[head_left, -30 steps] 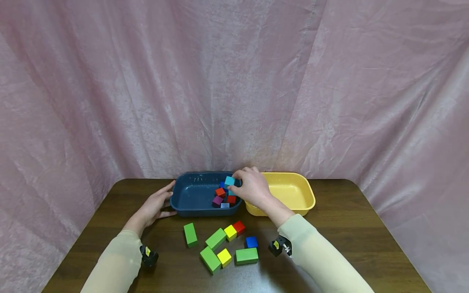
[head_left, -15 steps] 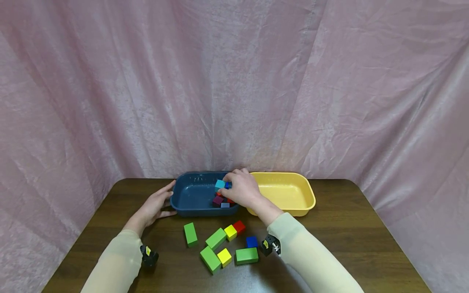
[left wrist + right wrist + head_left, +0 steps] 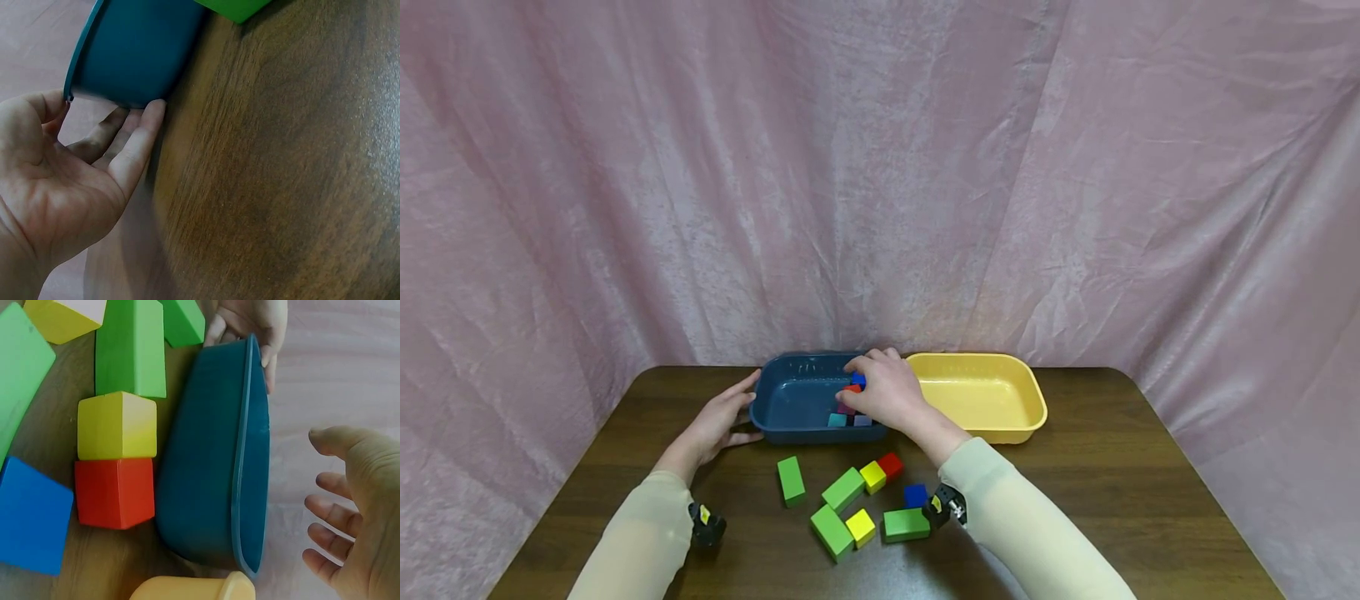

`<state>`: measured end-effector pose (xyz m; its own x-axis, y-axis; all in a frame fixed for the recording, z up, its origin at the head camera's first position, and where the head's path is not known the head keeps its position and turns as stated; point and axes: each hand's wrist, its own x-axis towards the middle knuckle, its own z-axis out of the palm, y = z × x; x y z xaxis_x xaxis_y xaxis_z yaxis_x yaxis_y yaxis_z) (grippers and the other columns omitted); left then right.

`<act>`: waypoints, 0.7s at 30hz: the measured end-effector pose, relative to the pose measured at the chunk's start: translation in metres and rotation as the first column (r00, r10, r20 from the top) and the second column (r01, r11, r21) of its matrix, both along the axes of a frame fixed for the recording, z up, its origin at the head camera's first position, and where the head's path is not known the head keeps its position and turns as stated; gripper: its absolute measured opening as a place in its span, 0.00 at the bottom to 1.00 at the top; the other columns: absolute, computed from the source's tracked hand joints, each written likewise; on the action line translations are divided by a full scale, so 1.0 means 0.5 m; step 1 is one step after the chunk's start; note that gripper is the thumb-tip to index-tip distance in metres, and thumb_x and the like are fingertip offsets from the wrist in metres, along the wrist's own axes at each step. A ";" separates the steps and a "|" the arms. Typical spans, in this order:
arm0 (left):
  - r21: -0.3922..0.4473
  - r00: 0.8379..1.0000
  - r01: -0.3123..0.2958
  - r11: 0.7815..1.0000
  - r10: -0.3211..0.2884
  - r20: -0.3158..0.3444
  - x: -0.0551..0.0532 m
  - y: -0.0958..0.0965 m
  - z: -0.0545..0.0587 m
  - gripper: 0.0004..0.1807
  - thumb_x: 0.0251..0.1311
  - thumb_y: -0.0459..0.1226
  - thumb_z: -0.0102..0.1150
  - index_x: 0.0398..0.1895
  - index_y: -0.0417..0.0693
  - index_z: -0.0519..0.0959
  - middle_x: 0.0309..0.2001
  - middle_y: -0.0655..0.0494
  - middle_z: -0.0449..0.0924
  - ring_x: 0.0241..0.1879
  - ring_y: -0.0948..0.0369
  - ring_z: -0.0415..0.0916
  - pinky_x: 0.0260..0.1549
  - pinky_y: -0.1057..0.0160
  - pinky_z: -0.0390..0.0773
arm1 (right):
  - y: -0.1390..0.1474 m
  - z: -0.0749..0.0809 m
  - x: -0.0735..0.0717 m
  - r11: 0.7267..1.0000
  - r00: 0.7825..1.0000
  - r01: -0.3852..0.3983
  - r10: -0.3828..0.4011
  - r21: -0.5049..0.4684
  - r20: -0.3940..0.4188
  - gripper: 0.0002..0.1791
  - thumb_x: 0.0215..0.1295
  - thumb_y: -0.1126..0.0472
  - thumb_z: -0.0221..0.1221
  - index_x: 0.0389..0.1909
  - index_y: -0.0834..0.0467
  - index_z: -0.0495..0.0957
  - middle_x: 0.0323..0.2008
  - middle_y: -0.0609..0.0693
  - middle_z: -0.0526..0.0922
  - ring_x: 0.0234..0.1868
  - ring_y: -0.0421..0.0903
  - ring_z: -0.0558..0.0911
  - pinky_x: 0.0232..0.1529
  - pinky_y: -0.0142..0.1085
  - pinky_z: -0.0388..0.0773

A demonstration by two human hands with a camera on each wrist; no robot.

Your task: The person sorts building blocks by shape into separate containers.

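The teal cube (image 3: 837, 421) is lying by the near wall inside the dark blue tray (image 3: 797, 408), among other cubes (image 3: 859, 380). My right hand (image 3: 891, 396) is hanging over them, fingers spread, pinching nothing, perhaps leaving them room. My left hand (image 3: 715, 423) is touching the tray's end, fingers extended, seemingly steadying it. Green blocks (image 3: 842, 489) are lying in front; the yellow tray (image 3: 981, 400) is standing just beside.

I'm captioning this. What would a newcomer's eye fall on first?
Probably the bright yellow tray, at the back of the wooden table beside the dark blue tray. Next come the green, yellow, red and blue blocks scattered in front, then the right grip over the dark blue tray's right end.
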<state>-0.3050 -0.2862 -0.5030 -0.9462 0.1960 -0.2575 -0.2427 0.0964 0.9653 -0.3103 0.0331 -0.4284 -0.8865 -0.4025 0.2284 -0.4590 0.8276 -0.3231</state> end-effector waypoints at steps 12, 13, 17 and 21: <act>-0.002 1.000 -0.010 1.000 0.010 -0.001 -0.002 -0.001 0.000 0.31 0.83 0.42 0.37 0.84 0.69 0.47 0.81 0.40 0.45 0.70 0.39 0.62 0.56 0.39 0.77 | 0.036 0.018 0.010 0.997 1.000 0.002 -0.003 -0.073 -0.011 0.26 0.63 0.41 0.68 0.58 0.50 0.84 0.53 0.47 0.83 0.54 0.48 0.73 0.54 0.42 0.73; -0.003 1.000 -0.010 1.000 0.010 -0.001 -0.002 -0.001 0.001 0.31 0.83 0.42 0.37 0.84 0.69 0.47 0.81 0.40 0.45 0.70 0.39 0.63 0.56 0.39 0.77 | 0.038 0.020 0.011 0.997 1.000 0.001 -0.002 -0.076 -0.012 0.26 0.64 0.42 0.68 0.58 0.50 0.84 0.53 0.47 0.83 0.54 0.48 0.73 0.54 0.42 0.73; -0.001 1.000 -0.007 1.000 0.007 -0.006 -0.001 -0.001 0.002 0.31 0.83 0.42 0.37 0.84 0.69 0.46 0.81 0.40 0.45 0.69 0.40 0.64 0.55 0.39 0.78 | 0.045 0.022 0.015 0.997 1.000 0.007 -0.009 -0.081 -0.018 0.25 0.64 0.43 0.68 0.58 0.49 0.84 0.53 0.45 0.82 0.54 0.47 0.73 0.53 0.41 0.74; 0.004 1.000 -0.005 1.000 0.005 -0.007 0.001 -0.002 0.003 0.31 0.83 0.42 0.37 0.84 0.68 0.46 0.81 0.40 0.46 0.69 0.40 0.65 0.55 0.39 0.78 | 0.051 0.026 0.021 0.995 1.000 0.001 -0.004 -0.101 -0.025 0.25 0.63 0.44 0.69 0.58 0.49 0.84 0.54 0.46 0.82 0.55 0.47 0.73 0.53 0.41 0.74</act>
<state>-0.3047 -0.2870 -0.5015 -0.9490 0.1922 -0.2499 -0.2362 0.0916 0.9674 -0.3000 0.0587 -0.4154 -0.8809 -0.3739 0.2901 -0.4659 0.7927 -0.3932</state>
